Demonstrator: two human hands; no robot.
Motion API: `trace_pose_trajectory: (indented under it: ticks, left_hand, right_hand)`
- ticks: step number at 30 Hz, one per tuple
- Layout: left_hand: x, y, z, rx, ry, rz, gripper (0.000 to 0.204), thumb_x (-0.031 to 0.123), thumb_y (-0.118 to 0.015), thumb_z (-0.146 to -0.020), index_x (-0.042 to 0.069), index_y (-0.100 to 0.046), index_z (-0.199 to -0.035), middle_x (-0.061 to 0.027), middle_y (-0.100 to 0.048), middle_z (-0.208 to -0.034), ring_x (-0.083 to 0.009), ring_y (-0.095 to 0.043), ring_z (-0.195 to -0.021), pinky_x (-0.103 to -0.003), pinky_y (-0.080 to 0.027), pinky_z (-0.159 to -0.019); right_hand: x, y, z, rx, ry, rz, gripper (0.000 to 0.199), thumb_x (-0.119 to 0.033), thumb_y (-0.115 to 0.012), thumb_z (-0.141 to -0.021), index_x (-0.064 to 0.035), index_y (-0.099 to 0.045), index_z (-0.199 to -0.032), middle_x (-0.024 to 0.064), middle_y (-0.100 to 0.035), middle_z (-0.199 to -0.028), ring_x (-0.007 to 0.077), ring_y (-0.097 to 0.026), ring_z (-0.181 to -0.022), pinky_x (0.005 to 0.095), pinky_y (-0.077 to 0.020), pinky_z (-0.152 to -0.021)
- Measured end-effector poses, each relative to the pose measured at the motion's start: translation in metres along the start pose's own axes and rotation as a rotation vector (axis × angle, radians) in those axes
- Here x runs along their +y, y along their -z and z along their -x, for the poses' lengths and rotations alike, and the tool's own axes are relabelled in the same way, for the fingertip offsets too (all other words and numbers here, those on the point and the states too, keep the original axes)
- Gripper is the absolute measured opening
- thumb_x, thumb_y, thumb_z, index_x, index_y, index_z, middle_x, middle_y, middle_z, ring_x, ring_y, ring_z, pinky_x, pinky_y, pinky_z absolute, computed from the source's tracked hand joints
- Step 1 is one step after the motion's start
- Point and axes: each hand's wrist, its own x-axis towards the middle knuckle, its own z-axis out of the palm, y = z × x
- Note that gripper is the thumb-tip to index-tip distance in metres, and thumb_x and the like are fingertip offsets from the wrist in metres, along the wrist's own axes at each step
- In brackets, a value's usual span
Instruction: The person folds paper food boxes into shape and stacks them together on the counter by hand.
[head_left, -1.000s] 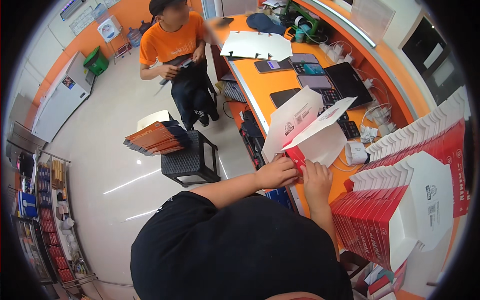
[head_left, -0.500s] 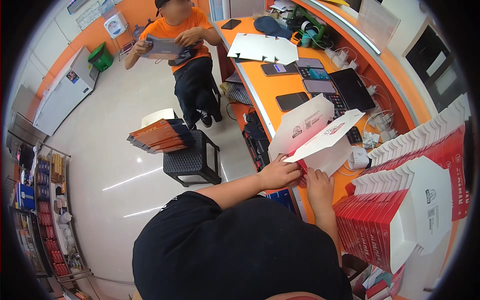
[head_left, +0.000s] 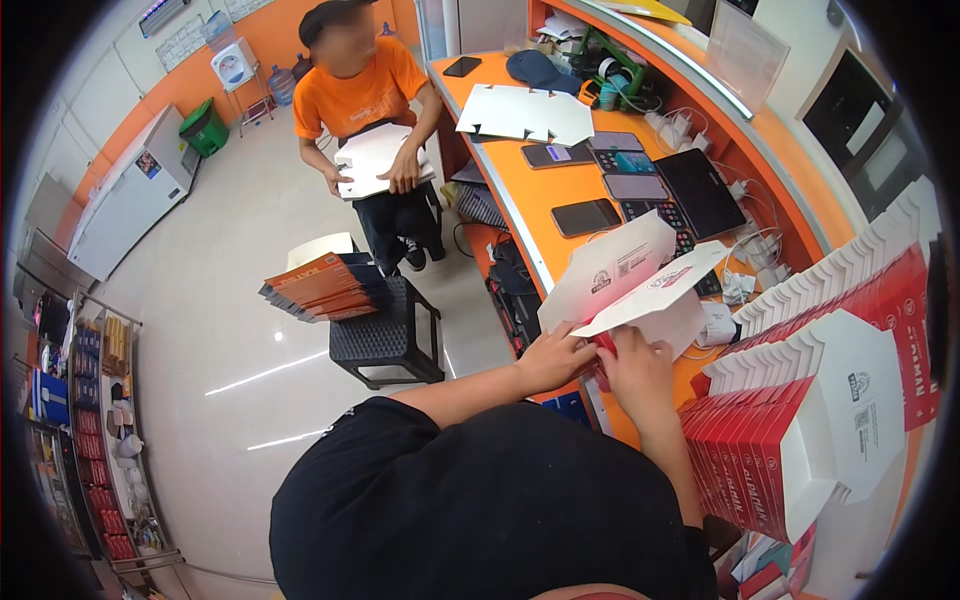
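A red-and-white folding cardboard box (head_left: 660, 285) stands at the counter's near edge, its white flaps spread upward. My left hand (head_left: 556, 360) grips its lower left corner, with the fingers curled over the edge. Close beside it, my right hand (head_left: 640, 372) pinches a red side panel; part of its fingertips is hidden behind the card. Right of my right forearm rises a nested stack of folded red-and-white boxes (head_left: 750, 455), and a second such stack (head_left: 890, 310) stands behind it.
Several phones (head_left: 585, 217), a black tablet (head_left: 700, 190) and a flat white card sheet (head_left: 525, 113) lie on the orange counter (head_left: 530, 190). Chargers and cables run along its back. To the left, a black stool (head_left: 385, 335) bears orange-and-blue boxes (head_left: 325, 285). A co-worker (head_left: 360, 90) holds white card sheets.
My right hand has shifted slightly and its fingers are more bent on the red panel. The co-worker has straightened up and lowered the card, its white side now showing.
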Motion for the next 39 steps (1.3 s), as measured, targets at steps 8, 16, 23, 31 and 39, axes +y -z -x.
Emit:
trace_pose_trajectory:
  ticks: [8,16,23,31,39]
  left_hand:
    - [0.001,0.009,-0.002,-0.071,0.038,0.111,0.024,0.021,-0.06,-0.076,0.005,-0.051,-0.091,-0.0129,-0.047,-0.099,-0.0287,-0.05,-0.091,-0.037,-0.051,-0.06]
    - [0.0,0.011,0.0,-0.065,-0.024,-0.012,0.024,0.016,-0.058,-0.073,0.004,-0.049,-0.092,-0.0118,-0.046,-0.096,-0.0258,-0.051,-0.086,-0.033,-0.05,-0.055]
    - [-0.022,0.015,-0.005,0.017,-0.033,0.065,0.021,0.009,-0.052,-0.076,0.004,-0.05,-0.096,-0.0131,-0.049,-0.099,-0.0282,-0.052,-0.091,-0.036,-0.048,-0.072]
    - [0.0,0.004,-0.001,0.106,0.139,0.18,0.076,0.061,-0.067,-0.055,0.001,-0.05,-0.098,-0.0251,-0.035,-0.119,-0.0401,-0.039,-0.107,-0.052,-0.039,-0.082]
    - [0.001,-0.048,0.011,0.267,0.181,0.411,0.08,0.038,-0.079,-0.05,0.006,-0.032,-0.106,-0.027,-0.016,-0.131,-0.0464,-0.024,-0.119,-0.064,-0.02,-0.094]
  right_hand:
    - [0.006,-0.016,-0.003,-0.15,0.115,-0.118,0.054,-0.01,-0.057,-0.072,-0.0075,-0.04,-0.123,0.0064,-0.055,-0.076,0.0228,-0.056,-0.064,0.0364,-0.0368,-0.06]
    - [0.005,-0.003,-0.01,-0.368,0.121,-0.066,0.052,-0.006,-0.048,-0.079,-0.0084,-0.036,-0.129,0.0085,-0.057,-0.082,0.0221,-0.056,-0.074,0.0344,-0.0369,-0.068]
    - [0.001,-0.004,0.006,-0.021,0.072,-0.175,0.047,-0.016,-0.057,-0.078,-0.008,-0.042,-0.122,0.0062,-0.058,-0.076,0.0212,-0.056,-0.065,0.0386,-0.0364,-0.073]
    - [0.006,-0.02,0.019,0.013,-0.033,-0.141,0.042,-0.015,-0.053,-0.082,-0.0078,-0.045,-0.122,0.0055,-0.057,-0.062,0.0195,-0.056,-0.063,0.0394,-0.0341,-0.08]
    - [-0.001,-0.027,0.019,-0.049,-0.02,-0.181,0.041,-0.011,-0.05,-0.082,-0.0047,-0.045,-0.122,0.0048,-0.055,-0.062,0.0183,-0.053,-0.057,0.0355,-0.0311,-0.066]
